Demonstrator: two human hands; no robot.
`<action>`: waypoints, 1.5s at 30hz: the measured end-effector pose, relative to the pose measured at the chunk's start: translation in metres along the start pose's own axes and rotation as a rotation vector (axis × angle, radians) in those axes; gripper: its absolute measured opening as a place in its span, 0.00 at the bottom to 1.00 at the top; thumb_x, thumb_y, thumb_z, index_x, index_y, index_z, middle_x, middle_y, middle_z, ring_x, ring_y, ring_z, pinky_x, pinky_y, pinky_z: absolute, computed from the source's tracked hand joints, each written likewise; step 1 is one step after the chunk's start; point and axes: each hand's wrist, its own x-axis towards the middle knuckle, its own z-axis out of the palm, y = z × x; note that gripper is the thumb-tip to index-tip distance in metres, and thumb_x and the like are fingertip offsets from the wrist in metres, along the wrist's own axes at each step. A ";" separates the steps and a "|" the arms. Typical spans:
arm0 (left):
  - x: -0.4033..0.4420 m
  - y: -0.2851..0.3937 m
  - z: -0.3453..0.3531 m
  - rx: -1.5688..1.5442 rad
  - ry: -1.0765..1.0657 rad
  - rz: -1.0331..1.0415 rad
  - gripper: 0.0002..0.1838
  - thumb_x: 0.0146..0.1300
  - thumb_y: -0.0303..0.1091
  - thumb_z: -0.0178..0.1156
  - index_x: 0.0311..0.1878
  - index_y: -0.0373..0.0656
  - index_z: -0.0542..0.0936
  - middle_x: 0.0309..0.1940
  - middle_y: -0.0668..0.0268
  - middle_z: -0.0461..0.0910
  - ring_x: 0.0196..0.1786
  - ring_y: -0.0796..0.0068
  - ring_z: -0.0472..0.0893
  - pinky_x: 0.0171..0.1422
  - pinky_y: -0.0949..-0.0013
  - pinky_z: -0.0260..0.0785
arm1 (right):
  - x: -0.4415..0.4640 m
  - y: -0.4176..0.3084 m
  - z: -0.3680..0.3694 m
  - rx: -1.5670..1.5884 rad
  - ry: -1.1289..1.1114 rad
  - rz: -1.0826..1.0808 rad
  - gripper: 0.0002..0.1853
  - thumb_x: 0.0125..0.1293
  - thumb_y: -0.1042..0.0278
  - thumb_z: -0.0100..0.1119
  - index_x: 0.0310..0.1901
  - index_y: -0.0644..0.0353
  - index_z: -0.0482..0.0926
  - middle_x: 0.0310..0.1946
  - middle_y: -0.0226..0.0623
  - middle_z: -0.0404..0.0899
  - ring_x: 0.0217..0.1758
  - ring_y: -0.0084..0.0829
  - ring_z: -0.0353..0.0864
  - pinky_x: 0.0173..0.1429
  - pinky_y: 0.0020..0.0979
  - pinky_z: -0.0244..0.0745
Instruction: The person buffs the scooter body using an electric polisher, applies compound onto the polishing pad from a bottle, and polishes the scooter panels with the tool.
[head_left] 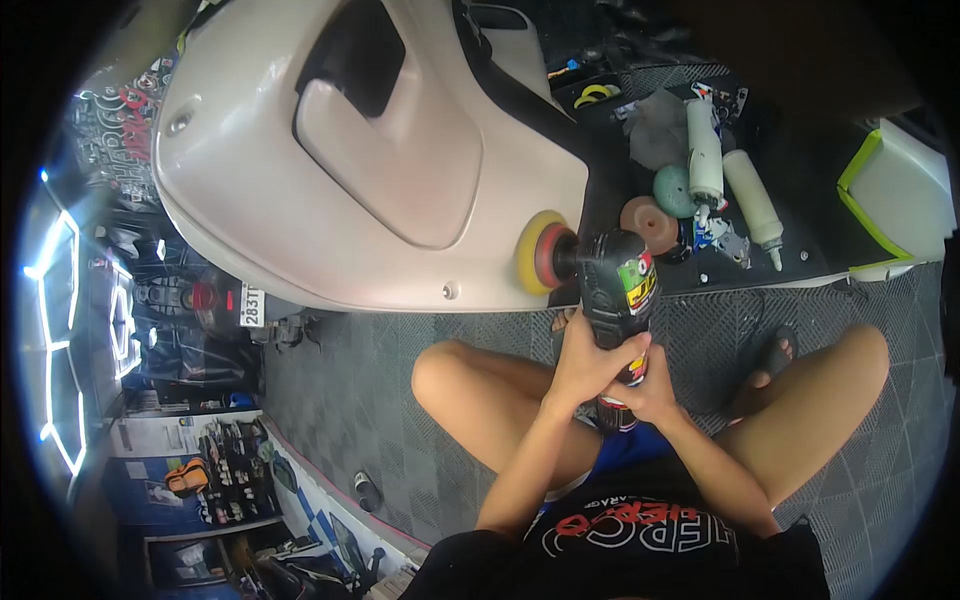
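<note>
A black cordless polisher (608,275) with stickers on its body is held upright in front of me. My left hand (588,362) wraps round its grip from the left. Lower down, my right hand (648,388) closes round the same grip near the base. The round yellow foam pad (527,262), on a red and black backing, rests against the lower edge of a glossy pale pinkish-white scooter body panel (420,170). Two screw holes and a dark recess show in this panel. The pad's face is turned away from me.
A black footboard (810,200) to the right holds two white bottles (704,150) (752,200), a green pad (676,190), a brown pad (648,222) and a grey cloth (658,128). Behind on the left stand a motorcycle (200,300) and a shelf of bottles (230,470). Dark tiles (370,400) cover the floor.
</note>
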 end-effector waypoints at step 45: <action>-0.018 0.064 -0.077 -0.256 -0.265 0.438 0.40 0.43 0.26 0.81 0.64 0.36 0.78 0.56 0.58 0.84 0.57 0.65 0.84 0.66 0.61 0.76 | 0.022 -0.116 0.058 -0.434 0.014 -0.595 0.42 0.42 0.59 0.81 0.60 0.70 0.77 0.47 0.53 0.88 0.49 0.44 0.92 0.55 0.37 0.85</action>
